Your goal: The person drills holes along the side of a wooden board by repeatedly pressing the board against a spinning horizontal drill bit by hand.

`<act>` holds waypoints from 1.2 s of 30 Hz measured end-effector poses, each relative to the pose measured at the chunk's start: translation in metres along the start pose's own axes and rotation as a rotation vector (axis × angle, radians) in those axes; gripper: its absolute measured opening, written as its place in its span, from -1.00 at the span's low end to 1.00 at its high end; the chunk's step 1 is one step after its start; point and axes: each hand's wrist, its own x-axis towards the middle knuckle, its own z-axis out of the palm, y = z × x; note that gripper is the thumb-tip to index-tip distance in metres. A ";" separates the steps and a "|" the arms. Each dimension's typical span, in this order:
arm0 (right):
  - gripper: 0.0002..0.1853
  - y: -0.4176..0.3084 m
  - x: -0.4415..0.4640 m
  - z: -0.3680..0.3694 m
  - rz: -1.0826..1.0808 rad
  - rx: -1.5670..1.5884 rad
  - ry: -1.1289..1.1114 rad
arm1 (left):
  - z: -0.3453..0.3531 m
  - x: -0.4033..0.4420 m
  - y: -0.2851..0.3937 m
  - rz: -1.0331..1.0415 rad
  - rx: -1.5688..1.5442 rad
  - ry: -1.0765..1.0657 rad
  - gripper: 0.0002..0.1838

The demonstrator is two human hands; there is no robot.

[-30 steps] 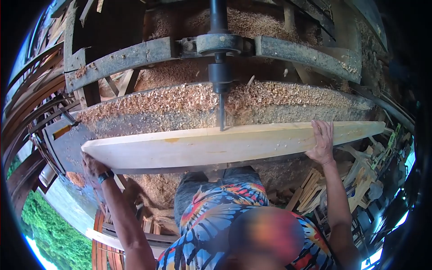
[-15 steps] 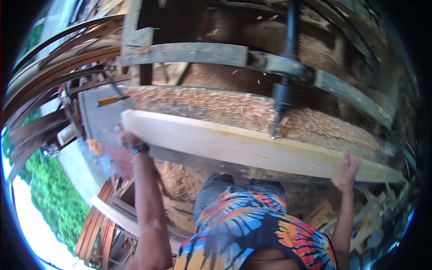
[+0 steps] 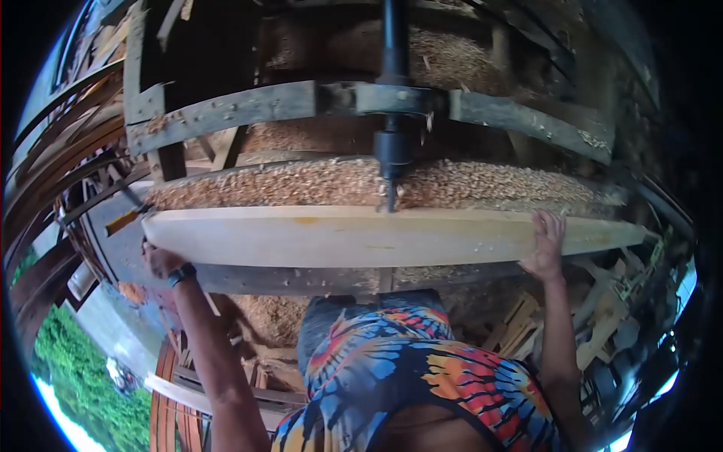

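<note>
Pale wood forms the long board across mid-frame, its long axis running nearly left to right. The left hand grasps its left end; the right hand, nearer the dark bit, clasps it right of centre. The bit's tip stands at the board's upper edge, contact unclear.

Along the near edge of the dark, flat bench, I am holding a long, pale, tapering wooden board. My left hand, wearing a dark wristwatch, is gripping its left end; my right hand is curling over it towards its right end. A slim, dark metal drill bit is reaching the board's far side. Tan wood shavings are lying heaped along the bench's far edge, and a yellow handle is resting near its left edge.
</note>
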 end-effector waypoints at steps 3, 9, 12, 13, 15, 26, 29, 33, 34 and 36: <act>0.16 0.000 0.001 -0.003 0.021 0.004 -0.001 | 0.023 0.012 -0.019 -0.030 -0.152 0.036 -0.67; 0.18 0.001 0.005 -0.003 0.039 0.006 -0.008 | -0.001 0.006 0.006 0.028 -0.081 0.022 -0.69; 0.17 -0.001 0.009 -0.006 0.041 0.000 -0.001 | -0.004 0.006 0.009 0.009 -0.029 -0.015 -0.69; 0.17 -0.002 0.010 -0.007 0.043 -0.001 0.001 | -0.013 0.003 0.019 -0.012 -0.007 -0.042 -0.70; 0.14 0.000 0.011 -0.009 0.024 -0.009 -0.019 | -0.019 0.001 0.029 -0.025 0.024 -0.067 -0.71; 0.05 0.000 0.022 -0.018 0.018 -0.027 -0.023 | -0.008 0.005 0.017 0.025 0.076 -0.020 -0.77; 0.06 0.001 0.022 -0.017 -0.001 -0.032 -0.013 | -0.002 0.009 0.012 -0.014 0.025 -0.052 -0.75; 0.06 -0.002 0.022 -0.018 0.001 -0.031 0.019 | 0.003 0.011 0.008 0.056 -0.031 -0.047 -0.70; 0.06 -0.003 0.021 -0.017 0.004 -0.035 0.025 | 0.007 0.013 0.006 0.079 -0.089 -0.063 -0.70; 0.07 -0.005 0.019 -0.014 0.009 -0.039 0.050 | 0.011 0.016 0.009 0.190 -0.197 -0.058 -0.69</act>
